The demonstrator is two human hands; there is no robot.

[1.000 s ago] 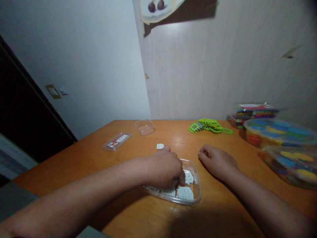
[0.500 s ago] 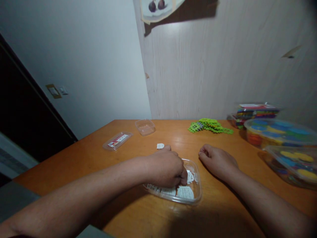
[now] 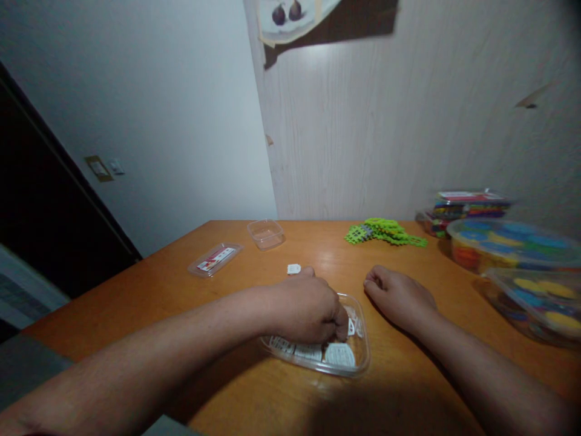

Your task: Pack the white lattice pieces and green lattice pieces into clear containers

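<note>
A clear plastic lid or shallow tray (image 3: pixel 358 363) lies on the table in front of me. White printed labels (image 3: pixel 339 355) are stuck on it, and the one near its right side looks torn. My left hand (image 3: pixel 308 312) reaches across it with fingers bent down and pressed together on that torn white label (image 3: pixel 351 327). The fingertips' exact hold is partly hidden. My right hand (image 3: pixel 399 297) rests on the table right of the lid, fingers curled in, with nothing visible in them. A small white torn piece of label (image 3: pixel 293 269) lies just beyond my left hand.
A clear square tub (image 3: pixel 266 235) and a labelled clear lid (image 3: pixel 216 260) sit at the back left. Green interlocking plastic pieces (image 3: pixel 384 232) are piled at the back. Clear containers of colourful pieces (image 3: pixel 512 242) stand along the right, near my right forearm.
My left fingertips have shifted slightly to the right over the torn label, covering more of it. My right hand has stayed in place.
</note>
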